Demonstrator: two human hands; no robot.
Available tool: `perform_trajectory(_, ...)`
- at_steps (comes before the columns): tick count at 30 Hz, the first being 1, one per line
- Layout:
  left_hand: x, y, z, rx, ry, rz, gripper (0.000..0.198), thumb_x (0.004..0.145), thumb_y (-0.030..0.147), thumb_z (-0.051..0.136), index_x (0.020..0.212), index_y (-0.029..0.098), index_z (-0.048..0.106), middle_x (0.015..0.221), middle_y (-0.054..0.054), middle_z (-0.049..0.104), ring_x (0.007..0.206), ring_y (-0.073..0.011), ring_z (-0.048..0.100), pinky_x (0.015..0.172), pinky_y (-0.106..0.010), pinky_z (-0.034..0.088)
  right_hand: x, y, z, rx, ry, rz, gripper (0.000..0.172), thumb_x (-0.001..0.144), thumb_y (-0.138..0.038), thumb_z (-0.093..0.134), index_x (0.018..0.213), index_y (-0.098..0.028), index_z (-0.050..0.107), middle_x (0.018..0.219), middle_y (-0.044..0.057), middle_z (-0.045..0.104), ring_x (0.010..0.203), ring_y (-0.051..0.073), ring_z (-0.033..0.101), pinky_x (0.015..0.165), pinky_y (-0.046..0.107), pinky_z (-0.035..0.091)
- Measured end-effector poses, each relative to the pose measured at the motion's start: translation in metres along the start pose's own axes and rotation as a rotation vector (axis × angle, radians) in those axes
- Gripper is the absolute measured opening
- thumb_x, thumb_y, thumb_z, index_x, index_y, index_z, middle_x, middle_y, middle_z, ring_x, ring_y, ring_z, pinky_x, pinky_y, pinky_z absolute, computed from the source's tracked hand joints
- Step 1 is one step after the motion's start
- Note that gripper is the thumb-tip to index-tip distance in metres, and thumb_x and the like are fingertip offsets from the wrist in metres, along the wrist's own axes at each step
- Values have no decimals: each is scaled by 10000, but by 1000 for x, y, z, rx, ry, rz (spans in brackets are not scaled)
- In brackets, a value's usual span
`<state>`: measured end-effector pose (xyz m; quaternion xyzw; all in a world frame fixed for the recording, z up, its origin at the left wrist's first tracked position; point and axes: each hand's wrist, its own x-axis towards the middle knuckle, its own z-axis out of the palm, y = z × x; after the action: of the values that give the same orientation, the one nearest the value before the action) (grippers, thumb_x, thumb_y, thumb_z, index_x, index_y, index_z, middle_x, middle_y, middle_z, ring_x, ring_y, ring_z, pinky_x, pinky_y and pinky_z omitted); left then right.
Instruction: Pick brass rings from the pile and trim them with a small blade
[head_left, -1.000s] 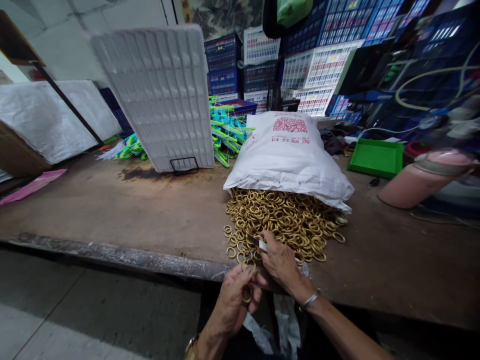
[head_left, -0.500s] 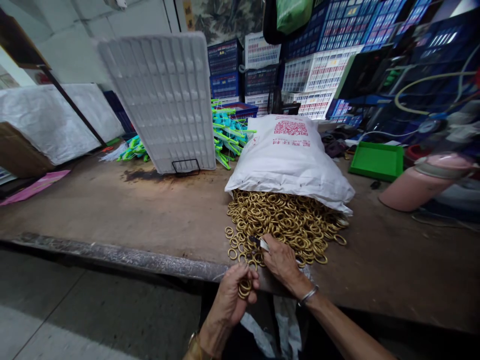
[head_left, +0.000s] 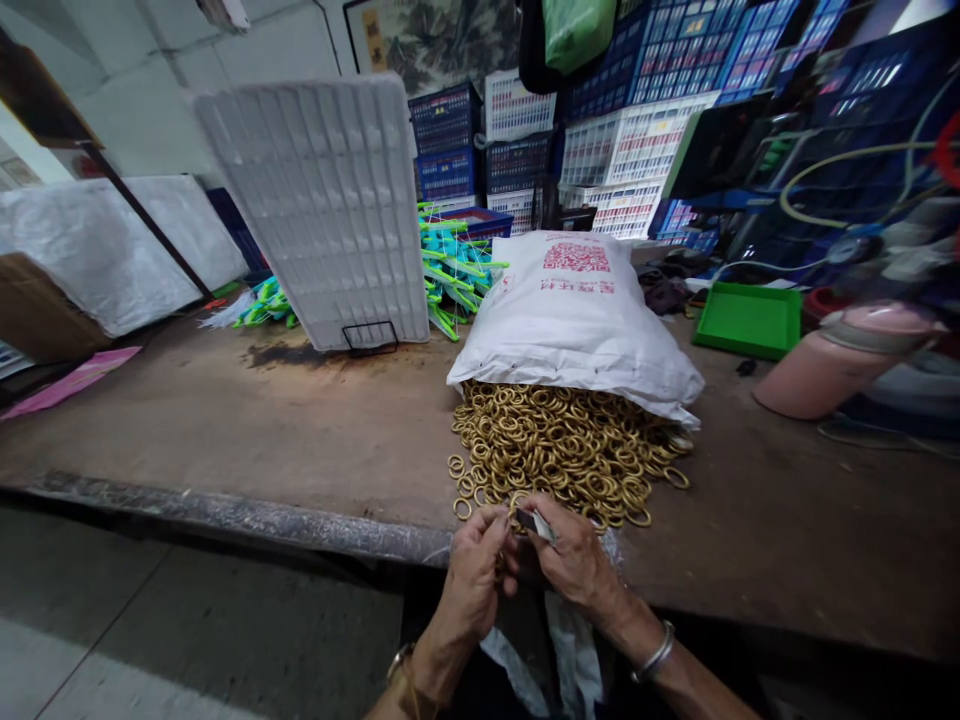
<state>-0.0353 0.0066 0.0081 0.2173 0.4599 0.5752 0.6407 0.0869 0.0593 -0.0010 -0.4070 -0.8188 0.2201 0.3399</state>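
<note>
My left hand (head_left: 476, 570) is closed at the table's front edge, its thumb and fingertips pinched together. Some gold-coloured rings show dimly inside its curled fingers, mostly hidden. Close beside it on the right, my right hand (head_left: 577, 560) grips a small flat tool (head_left: 534, 523) with a dark end and a pale part; its exact kind is unclear. The dark end points at the left fingertips, where one gold-coloured ring (head_left: 517, 501) shows just beyond. Behind both hands a heap of gold-coloured rings (head_left: 570, 440) spills from the mouth of a white sack (head_left: 577, 330).
A ribbed pale panel (head_left: 322, 210) stands upright on a black wire stand (head_left: 370, 338), with green and turquoise plastic pieces (head_left: 454, 270) behind. Right of the sack are a green tray (head_left: 748, 318) and a pink bottle (head_left: 832, 370). Stacked crates (head_left: 630, 150) line the back.
My right hand has drawn back from the ring heap towards my left hand, bringing the tool to the left fingertips. My left hand has turned, so its rings show less.
</note>
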Motion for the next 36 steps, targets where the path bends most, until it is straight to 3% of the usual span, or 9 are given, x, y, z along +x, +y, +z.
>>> perform_trajectory(5,7,-4,0,127,-13,35,317,697,447,587,703,150,477,521,57,428,391,-29,320,322,-127,236,-3,2,1,5,27,30,155,733,-141,394,787,-208,523,680,19,625,628,153,585,579,236,419)
perform_trajectory(9,12,-6,0,225,1,63,305,724,453,546,683,161,464,486,71,388,373,-32,294,323,-135,231,-3,4,2,42,15,110,135,749,-175,391,803,-213,509,688,17,621,642,159,592,589,246,434)
perform_trajectory(14,16,-5,1,265,15,73,305,735,449,530,666,165,444,504,71,392,368,-26,297,332,-134,237,-1,5,3,118,20,244,132,779,-249,403,869,-213,492,791,29,631,715,162,601,645,260,452)
perform_trajectory(19,21,-3,0,293,-30,93,328,738,478,511,668,162,457,514,62,405,370,-29,310,332,-140,239,0,8,6,223,-75,238,245,811,-287,388,1020,-210,488,960,65,630,879,176,590,750,282,446)
perform_trajectory(23,24,-3,0,309,-42,75,343,737,493,506,647,166,453,478,67,387,360,-33,291,328,-147,225,-1,11,10,212,-119,221,215,813,-269,371,920,-208,547,766,37,639,713,160,592,663,258,445)
perform_trajectory(30,23,-3,1,256,-46,35,323,735,471,524,697,153,478,540,55,418,376,-24,303,334,-141,216,4,5,8,256,-43,297,255,800,-353,371,719,-187,547,588,-3,566,534,118,507,514,210,398)
perform_trajectory(36,23,-2,0,185,-28,18,332,709,472,560,728,146,497,565,49,441,395,-23,310,339,-137,200,5,8,7,383,-55,399,281,776,-406,402,747,-177,562,525,-23,546,499,112,501,505,213,403)
